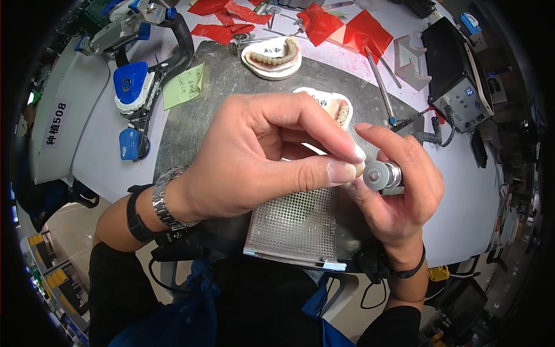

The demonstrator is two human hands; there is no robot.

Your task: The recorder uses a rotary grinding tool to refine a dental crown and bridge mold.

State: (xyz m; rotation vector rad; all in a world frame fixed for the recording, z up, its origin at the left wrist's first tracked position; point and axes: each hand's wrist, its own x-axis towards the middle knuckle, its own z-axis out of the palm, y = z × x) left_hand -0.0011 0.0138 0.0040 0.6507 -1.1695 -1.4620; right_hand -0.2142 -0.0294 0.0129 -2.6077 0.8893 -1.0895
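Note:
Between thumb and index finger, my left hand (pixel 266 153) pinches a small tooth-coloured dental crown (pixel 360 169); most of it is hidden by the fingertips. My right hand (pixel 404 185) is wrapped round a dental handpiece (pixel 394 173) with a pale grey disc (pixel 377 175) at its tip. The disc sits just right of the crown; whether they touch I cannot tell. Behind my fingers lies a white plaster dental model (pixel 343 115) with a few teeth, partly covered. Farther back stands another plaster model (pixel 277 69) bearing a full arch of teeth.
Below my hands is a perforated metal grille (pixel 298 222) at the bench edge. A blue-and-black articulator (pixel 136 87) and a green note (pixel 184 87) lie left. Red wax sheets (pixel 321 24) and tools lie at the back; a handpiece control box (pixel 459 81) stands right.

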